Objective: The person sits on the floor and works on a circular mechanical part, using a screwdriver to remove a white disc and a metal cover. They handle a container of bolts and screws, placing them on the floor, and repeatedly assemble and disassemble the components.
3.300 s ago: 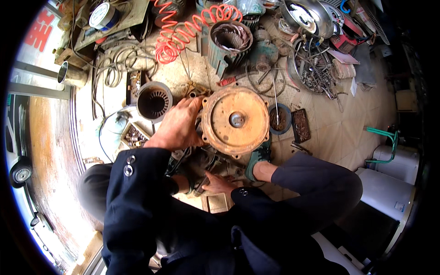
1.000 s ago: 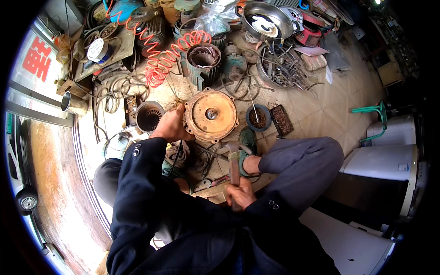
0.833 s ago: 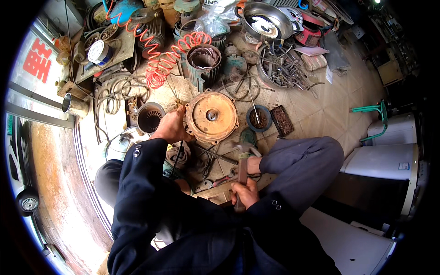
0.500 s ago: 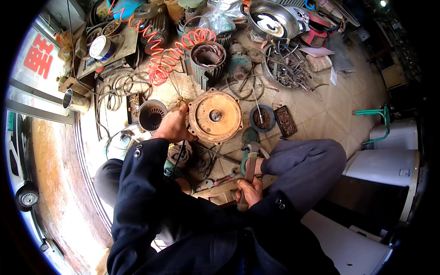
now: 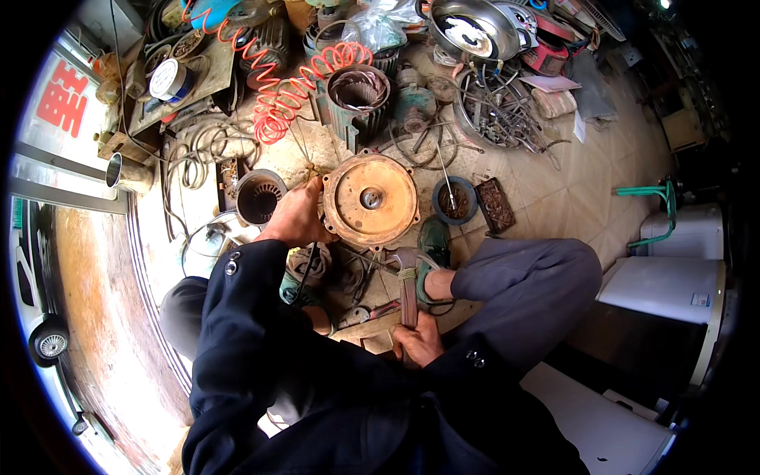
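My left hand [image 5: 291, 215] grips the left rim of a round, rust-brown motor end cover [image 5: 356, 218], its fingers partly hidden at the edge. The cover has lugs round its rim and a small hub at its centre. Closed round the wooden handle of a hammer [image 5: 408, 297], my right hand [image 5: 419, 342] is held low between my knees. The hammer's head points up the picture, just below the cover's lower edge and apart from it as far as I can see. A thin dark rod [image 5: 307, 271] slants below my left hand.
Left of the cover stands a slotted round housing [image 5: 261, 198]. A grey bowl of small parts [image 5: 454, 199] and a dark tray [image 5: 494, 207] lie to its right. Behind are a green motor body [image 5: 358, 103], a coiled red hose [image 5: 273, 119] and a basin of tools [image 5: 503, 111].
The hammer has swung to the left, its head now nearer the cover's lower edge. My right hand has shifted slightly left and down. The left hand keeps its hold on the cover.
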The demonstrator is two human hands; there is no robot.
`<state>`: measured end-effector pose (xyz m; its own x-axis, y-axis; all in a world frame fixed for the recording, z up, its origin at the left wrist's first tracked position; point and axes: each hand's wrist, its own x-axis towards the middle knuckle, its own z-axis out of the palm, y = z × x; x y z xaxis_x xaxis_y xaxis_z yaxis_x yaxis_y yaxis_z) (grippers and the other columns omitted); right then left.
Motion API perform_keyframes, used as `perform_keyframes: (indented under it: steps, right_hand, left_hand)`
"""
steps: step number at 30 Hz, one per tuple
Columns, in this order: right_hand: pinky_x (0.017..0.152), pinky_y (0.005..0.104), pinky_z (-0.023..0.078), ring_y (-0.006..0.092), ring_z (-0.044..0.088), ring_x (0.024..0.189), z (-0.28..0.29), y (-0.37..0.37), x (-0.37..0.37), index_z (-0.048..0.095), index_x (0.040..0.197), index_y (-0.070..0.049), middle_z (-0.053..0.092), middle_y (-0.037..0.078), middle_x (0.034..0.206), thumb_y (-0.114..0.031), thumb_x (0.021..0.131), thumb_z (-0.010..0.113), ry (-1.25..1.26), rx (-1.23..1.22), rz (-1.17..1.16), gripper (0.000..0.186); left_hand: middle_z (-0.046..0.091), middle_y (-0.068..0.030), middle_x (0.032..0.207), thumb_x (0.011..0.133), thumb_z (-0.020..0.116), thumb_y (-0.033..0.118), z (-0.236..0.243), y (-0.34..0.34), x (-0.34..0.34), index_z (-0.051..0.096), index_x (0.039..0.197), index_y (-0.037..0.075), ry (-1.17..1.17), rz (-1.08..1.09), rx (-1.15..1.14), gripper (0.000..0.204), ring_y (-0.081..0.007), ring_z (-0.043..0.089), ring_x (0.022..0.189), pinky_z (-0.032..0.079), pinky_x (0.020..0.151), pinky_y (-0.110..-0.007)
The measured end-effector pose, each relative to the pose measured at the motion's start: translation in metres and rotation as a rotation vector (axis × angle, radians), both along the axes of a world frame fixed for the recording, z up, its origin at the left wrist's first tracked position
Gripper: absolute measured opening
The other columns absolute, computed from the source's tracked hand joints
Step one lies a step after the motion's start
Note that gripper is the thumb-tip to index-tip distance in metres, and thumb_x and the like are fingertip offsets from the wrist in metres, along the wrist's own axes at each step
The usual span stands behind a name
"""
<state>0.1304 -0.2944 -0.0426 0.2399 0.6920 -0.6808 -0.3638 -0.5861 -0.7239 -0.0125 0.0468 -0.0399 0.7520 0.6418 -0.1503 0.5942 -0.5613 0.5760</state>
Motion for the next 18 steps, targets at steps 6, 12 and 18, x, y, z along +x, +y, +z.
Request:
perform_keyframes:
  steps: [6, 12, 18]
  right_hand:
    - [0.047, 0.0328, 0.049, 0.0159, 0.06, 0.049, 0.004, 0.009, 0.007, 0.066, 0.106, 0.002, 0.064, 0.007, 0.075, -0.003, 0.093, 0.061, 0.15, -0.169, -0.061, 0.015]
    - [0.048, 0.0355, 0.05, 0.0189, 0.06, 0.051, -0.044, 0.011, 0.006, 0.064, 0.085, -0.002, 0.062, 0.007, 0.071, -0.008, 0.092, 0.066, 0.144, -0.438, -0.115, 0.009]
    - [0.054, 0.0393, 0.05, 0.0194, 0.062, 0.058, -0.078, 0.02, -0.01, 0.068, 0.085, 0.0, 0.065, 0.007, 0.074, -0.014, 0.086, 0.072, 0.064, -0.341, 0.122, 0.015]
  left_hand:
    - [0.068, -0.0284, 0.105, 0.054, 0.096, 0.028, 0.006, 0.0, -0.001, 0.054, 0.121, -0.004, -0.02, 0.008, -0.011, 0.085, -0.0474, 0.066, 0.104, 0.056, 0.089, -0.048]
    - [0.066, -0.0285, 0.117, 0.06, 0.093, 0.022, 0.006, 0.001, -0.003, 0.054, 0.132, 0.001, -0.024, -0.003, -0.057, 0.084, -0.0477, 0.063, 0.114, 0.054, 0.095, -0.051]
    - [0.066, -0.0263, 0.123, 0.061, 0.092, 0.019, 0.005, -0.001, 0.001, 0.053, 0.139, 0.005, -0.089, -0.014, -0.086, 0.088, -0.0467, 0.061, 0.119, 0.052, 0.098, -0.051]
